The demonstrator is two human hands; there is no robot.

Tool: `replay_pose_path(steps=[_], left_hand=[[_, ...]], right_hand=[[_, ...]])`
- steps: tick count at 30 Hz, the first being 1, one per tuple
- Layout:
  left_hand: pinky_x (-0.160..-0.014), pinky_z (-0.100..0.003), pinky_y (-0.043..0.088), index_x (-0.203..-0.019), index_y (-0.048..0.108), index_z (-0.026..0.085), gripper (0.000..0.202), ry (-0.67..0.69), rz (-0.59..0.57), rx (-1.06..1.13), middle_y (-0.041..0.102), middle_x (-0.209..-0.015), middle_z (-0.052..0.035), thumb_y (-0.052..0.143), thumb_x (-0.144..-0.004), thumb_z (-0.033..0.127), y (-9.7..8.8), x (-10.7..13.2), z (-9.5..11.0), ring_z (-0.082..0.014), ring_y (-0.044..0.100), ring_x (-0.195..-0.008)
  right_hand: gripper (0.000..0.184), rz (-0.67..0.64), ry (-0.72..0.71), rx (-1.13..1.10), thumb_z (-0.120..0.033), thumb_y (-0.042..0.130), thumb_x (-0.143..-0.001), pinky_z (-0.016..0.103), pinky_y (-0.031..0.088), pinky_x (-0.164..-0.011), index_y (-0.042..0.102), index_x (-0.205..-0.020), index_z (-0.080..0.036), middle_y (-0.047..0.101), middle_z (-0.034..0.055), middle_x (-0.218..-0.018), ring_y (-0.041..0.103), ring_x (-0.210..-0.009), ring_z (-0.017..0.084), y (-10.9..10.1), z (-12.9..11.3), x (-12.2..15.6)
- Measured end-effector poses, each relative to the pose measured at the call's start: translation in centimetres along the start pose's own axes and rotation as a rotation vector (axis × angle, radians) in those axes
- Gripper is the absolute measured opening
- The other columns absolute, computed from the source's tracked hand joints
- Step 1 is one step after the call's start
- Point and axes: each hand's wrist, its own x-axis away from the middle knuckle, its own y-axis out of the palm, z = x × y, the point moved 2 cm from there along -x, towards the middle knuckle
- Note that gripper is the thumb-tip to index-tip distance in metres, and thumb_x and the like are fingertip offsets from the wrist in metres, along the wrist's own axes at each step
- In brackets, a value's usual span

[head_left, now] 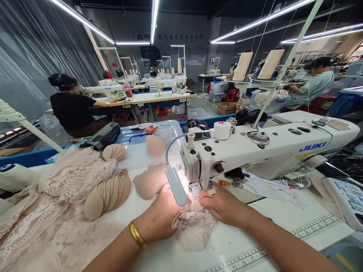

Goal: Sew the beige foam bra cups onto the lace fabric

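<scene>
Under the needle of a white sewing machine point(241, 147) lies a piece of pale pink lace fabric point(197, 230), its lower part hanging toward me. My left hand point(161, 215), with a gold bracelet on the wrist, is closed on the fabric's left side; a grey lamp head point(176, 187) hides some of its fingers. From the right, my right hand point(224, 204) pinches the same fabric close to the presser foot. Beige bra cup pads point(150, 181) lie just behind my left hand. A fanned stack of beige pads point(109, 192) is further left.
Lace fabric point(56, 189) is heaped along the left side. A translucent plastic lid point(133, 151) carries another pad and small items. Thread cones point(243, 66) stand above the machine. A control box point(344, 200) sits at right. Other people work at machines beyond.
</scene>
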Motion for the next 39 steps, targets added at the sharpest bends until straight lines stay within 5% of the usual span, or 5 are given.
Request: replay_pose_path(steps=[9,13,19,32,39], left_hand=[[-0.099,-0.044,0.043,-0.078,0.058,0.022,0.022,0.007,0.044,0.054,0.072,-0.093,-0.0023,0.045,-0.093,0.012,-0.2,-0.9,-0.5,-0.0231,0.065,-0.095],[-0.102,-0.047,0.042,-0.076,0.058,0.023,0.023,-0.007,0.036,0.053,0.072,-0.091,-0.0042,0.044,-0.089,0.011,-0.5,-1.2,-0.7,-0.0253,0.065,-0.099],[-0.103,-0.051,0.043,-0.079,0.06,0.023,0.023,-0.025,0.023,0.035,0.073,-0.096,-0.0052,0.044,-0.091,0.012,0.0,-1.2,-1.0,-0.0268,0.066,-0.103],[-0.1,-0.045,0.043,-0.079,0.058,0.022,0.022,-0.044,0.022,0.046,0.073,-0.09,-0.0004,0.046,-0.089,0.007,0.0,-0.9,-0.7,-0.0208,0.065,-0.082],[-0.096,-0.047,0.044,-0.089,0.066,0.024,0.024,-0.029,0.037,-0.017,0.074,-0.095,-0.0008,0.045,-0.093,0.012,-0.3,-0.8,-0.4,-0.023,0.067,-0.092]], right_hand=[[0.025,-0.035,0.115,0.007,-0.001,0.052,-0.089,0.033,0.045,-0.076,0.066,-0.084,-0.021,0.056,0.0036,-0.071,0.052,-0.086,0.024,-0.4,0.3,0.0],[0.031,-0.007,0.219,0.004,-0.002,0.051,-0.089,0.036,0.049,-0.08,0.055,-0.064,-0.02,0.06,0.0067,-0.079,0.056,-0.088,0.025,0.2,0.9,0.0],[0.034,0.058,0.291,0.041,-0.007,0.052,-0.089,0.04,0.049,-0.083,0.044,-0.059,-0.022,0.059,0.007,-0.078,0.058,-0.088,0.027,0.5,1.1,-0.4],[0.038,0.123,0.198,-0.067,-0.011,0.044,-0.094,0.042,0.054,-0.084,0.028,-0.062,-0.024,0.054,0.0064,-0.08,0.058,-0.09,0.025,0.4,1.1,0.2],[0.028,0.126,0.141,-0.018,-0.007,0.046,-0.091,0.036,0.051,-0.072,0.05,-0.068,-0.022,0.053,0.0042,-0.074,0.052,-0.078,0.023,0.1,0.6,0.3]])
